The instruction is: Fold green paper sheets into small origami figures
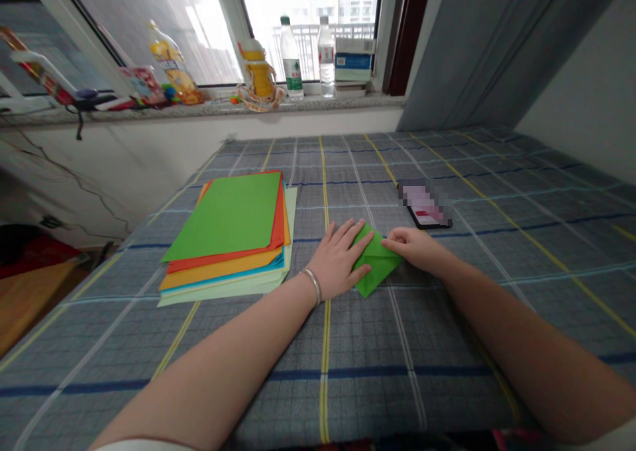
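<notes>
A piece of folded green paper lies on the plaid cloth between my two hands. My left hand rests flat with spread fingers, its fingertips over the paper's left side. A metal bangle circles that wrist. My right hand comes in from the right, its curled fingers pressed on the paper's upper right part. Left of my left hand lies a stack of coloured paper sheets, with green on top and orange, yellow, blue and pale green below.
A smartphone, partly blurred out, lies on the cloth beyond my right hand. Bottles, a yellow flask and a box stand on the stone windowsill at the far side. A wall runs along the cloth's left side, with a floor below.
</notes>
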